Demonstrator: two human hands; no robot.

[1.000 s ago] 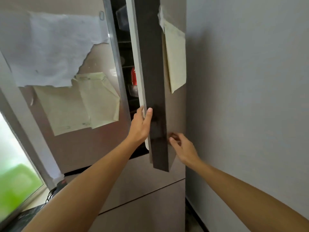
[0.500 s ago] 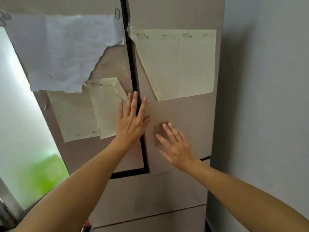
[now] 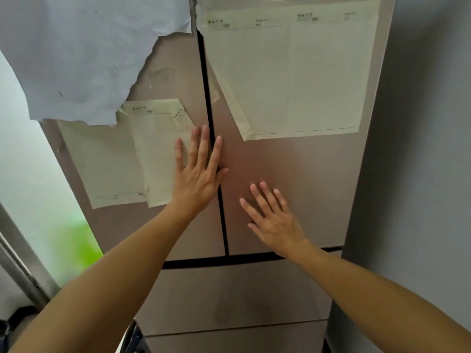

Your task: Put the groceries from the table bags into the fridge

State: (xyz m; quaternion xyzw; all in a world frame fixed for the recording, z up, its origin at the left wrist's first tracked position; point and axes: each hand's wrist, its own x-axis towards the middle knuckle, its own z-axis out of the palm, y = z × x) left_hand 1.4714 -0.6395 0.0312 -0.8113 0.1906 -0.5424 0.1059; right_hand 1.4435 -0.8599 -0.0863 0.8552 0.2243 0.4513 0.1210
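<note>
The fridge fills the view, with both upper doors closed: the left door (image 3: pixel 163 230) and the right door (image 3: pixel 305 174) meet at a dark vertical seam. My left hand (image 3: pixel 197 174) lies flat with fingers spread across that seam. My right hand (image 3: pixel 270 212) lies flat on the right door, lower down and to the right. Neither hand holds anything. No groceries or bags are in view, and the fridge's inside is hidden.
Yellowed paper sheets (image 3: pixel 293 77) and a torn white sheet (image 3: pixel 89 54) are stuck on the doors. Drawer fronts (image 3: pixel 229 296) sit below the doors. A grey wall (image 3: pixel 428 174) stands close on the right. A bright window (image 3: pixel 38 187) is on the left.
The right fridge door stood open a second ago with my hands on its edge. It has swung shut, and both hands now press flat against the door fronts.
</note>
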